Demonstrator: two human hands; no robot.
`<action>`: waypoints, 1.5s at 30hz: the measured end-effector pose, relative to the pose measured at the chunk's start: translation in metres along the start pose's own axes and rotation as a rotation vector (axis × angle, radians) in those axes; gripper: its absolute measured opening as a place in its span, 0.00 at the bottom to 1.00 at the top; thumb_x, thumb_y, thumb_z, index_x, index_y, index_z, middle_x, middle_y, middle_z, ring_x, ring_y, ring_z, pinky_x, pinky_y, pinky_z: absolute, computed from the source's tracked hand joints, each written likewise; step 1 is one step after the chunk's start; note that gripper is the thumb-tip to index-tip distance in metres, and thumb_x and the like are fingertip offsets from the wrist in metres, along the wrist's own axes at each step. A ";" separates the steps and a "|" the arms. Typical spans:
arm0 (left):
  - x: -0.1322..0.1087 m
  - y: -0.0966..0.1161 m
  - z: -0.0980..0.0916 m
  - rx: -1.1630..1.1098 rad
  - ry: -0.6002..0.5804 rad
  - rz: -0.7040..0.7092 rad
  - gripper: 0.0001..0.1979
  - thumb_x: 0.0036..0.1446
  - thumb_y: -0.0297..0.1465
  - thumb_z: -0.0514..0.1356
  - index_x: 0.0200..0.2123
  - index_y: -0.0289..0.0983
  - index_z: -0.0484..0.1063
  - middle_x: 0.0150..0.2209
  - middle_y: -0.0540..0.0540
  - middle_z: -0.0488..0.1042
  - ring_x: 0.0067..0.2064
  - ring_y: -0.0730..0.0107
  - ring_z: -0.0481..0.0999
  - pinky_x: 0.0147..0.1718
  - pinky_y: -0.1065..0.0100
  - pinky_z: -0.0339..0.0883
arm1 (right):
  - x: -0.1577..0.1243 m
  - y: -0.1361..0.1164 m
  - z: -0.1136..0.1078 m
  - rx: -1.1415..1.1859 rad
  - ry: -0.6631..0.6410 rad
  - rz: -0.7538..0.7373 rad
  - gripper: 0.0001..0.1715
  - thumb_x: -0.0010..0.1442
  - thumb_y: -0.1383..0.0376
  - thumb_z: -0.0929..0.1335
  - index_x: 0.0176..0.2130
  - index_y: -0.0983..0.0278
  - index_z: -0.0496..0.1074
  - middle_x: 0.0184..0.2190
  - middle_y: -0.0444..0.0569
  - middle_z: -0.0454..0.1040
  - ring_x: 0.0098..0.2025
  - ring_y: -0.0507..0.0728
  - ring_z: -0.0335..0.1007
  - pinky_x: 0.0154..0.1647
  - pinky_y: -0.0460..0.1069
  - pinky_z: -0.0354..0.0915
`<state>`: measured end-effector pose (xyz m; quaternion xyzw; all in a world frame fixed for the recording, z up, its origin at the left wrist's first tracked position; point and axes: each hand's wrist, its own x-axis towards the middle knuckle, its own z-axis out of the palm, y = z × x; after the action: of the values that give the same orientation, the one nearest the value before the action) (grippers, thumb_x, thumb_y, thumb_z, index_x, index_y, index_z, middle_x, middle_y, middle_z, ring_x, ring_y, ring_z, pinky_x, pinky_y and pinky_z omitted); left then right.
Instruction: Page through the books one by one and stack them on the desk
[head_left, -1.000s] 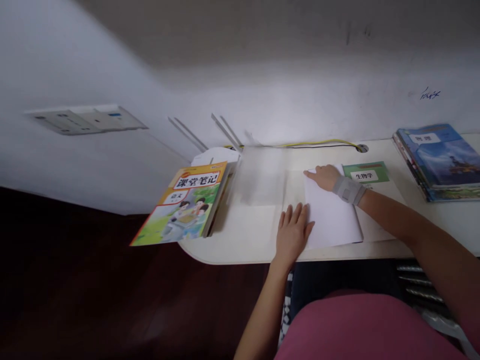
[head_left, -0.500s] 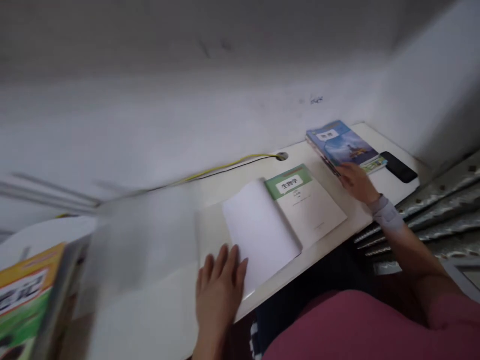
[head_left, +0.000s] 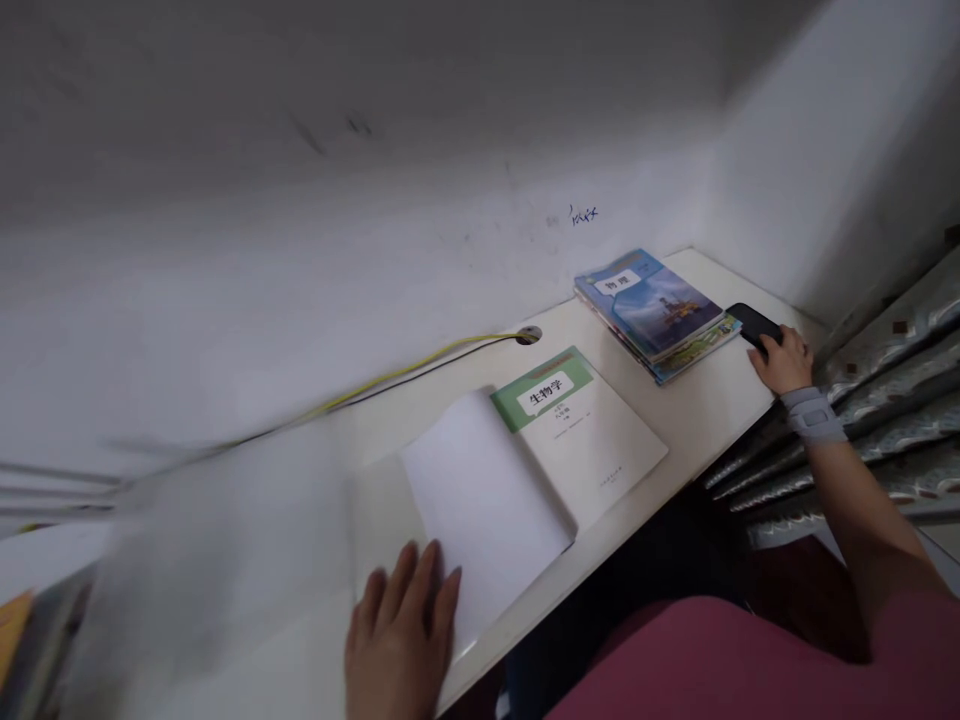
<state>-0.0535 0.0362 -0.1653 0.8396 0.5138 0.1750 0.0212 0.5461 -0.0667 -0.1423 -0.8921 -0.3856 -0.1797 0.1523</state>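
Note:
A biology textbook (head_left: 589, 450) lies open at its title page, with a green band at the top. Its blank white left page (head_left: 487, 500) is turned over toward my left hand (head_left: 401, 625). That hand rests flat, fingers spread, by the lower left edge of the page. Over at the right end of the desk, my right hand (head_left: 784, 360) has its thumb and fingers around the near end of a black smartphone (head_left: 750, 322). The phone lies on the desktop beside a stack of books, a blue physics textbook (head_left: 652, 300) on top.
The white desk (head_left: 697, 420) runs along a wall. A yellow cable (head_left: 405, 372) and a dark one lead into a round hole (head_left: 529, 336). Part of another book pile (head_left: 37, 640) shows at the lower left. Silvery patterned fabric (head_left: 885, 400) hangs at the right.
My right hand has gone from the near edge of the book stack to the phone at its right. My left hand stays by the page. The view has shifted somewhat to the right.

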 end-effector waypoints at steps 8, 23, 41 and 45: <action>0.002 0.009 -0.006 0.047 0.015 -0.006 0.26 0.62 0.42 0.46 0.56 0.34 0.67 0.60 0.36 0.65 0.64 0.42 0.56 0.56 0.44 0.58 | -0.041 -0.149 -0.046 0.645 -0.059 -0.721 0.19 0.65 0.60 0.59 0.49 0.61 0.72 0.44 0.53 0.75 0.49 0.58 0.69 0.53 0.55 0.64; -0.006 0.029 -0.010 -0.110 0.093 -0.120 0.30 0.64 0.44 0.49 0.64 0.34 0.54 0.64 0.33 0.57 0.66 0.50 0.52 0.59 0.46 0.56 | -0.103 -0.328 -0.041 0.506 -0.622 -1.450 0.37 0.60 0.45 0.63 0.61 0.60 0.62 0.67 0.58 0.49 0.69 0.68 0.35 0.63 0.67 0.42; -0.004 0.035 -0.012 -0.101 0.040 -0.159 0.27 0.62 0.43 0.53 0.61 0.38 0.59 0.63 0.37 0.59 0.66 0.50 0.53 0.60 0.44 0.54 | -0.116 -0.329 -0.041 0.486 -0.570 -1.479 0.39 0.60 0.43 0.61 0.62 0.61 0.60 0.65 0.57 0.55 0.68 0.66 0.41 0.64 0.69 0.38; -0.005 0.031 -0.012 -0.200 0.103 -0.171 0.26 0.63 0.41 0.52 0.60 0.36 0.60 0.62 0.36 0.60 0.65 0.53 0.55 0.59 0.46 0.56 | -0.125 -0.341 -0.041 0.520 -0.548 -1.425 0.40 0.60 0.42 0.59 0.62 0.61 0.59 0.65 0.57 0.54 0.69 0.66 0.39 0.65 0.68 0.35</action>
<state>-0.0330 0.0155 -0.1486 0.7763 0.5639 0.2660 0.0932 0.2044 0.0612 -0.1147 -0.3802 -0.9149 0.0872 0.1038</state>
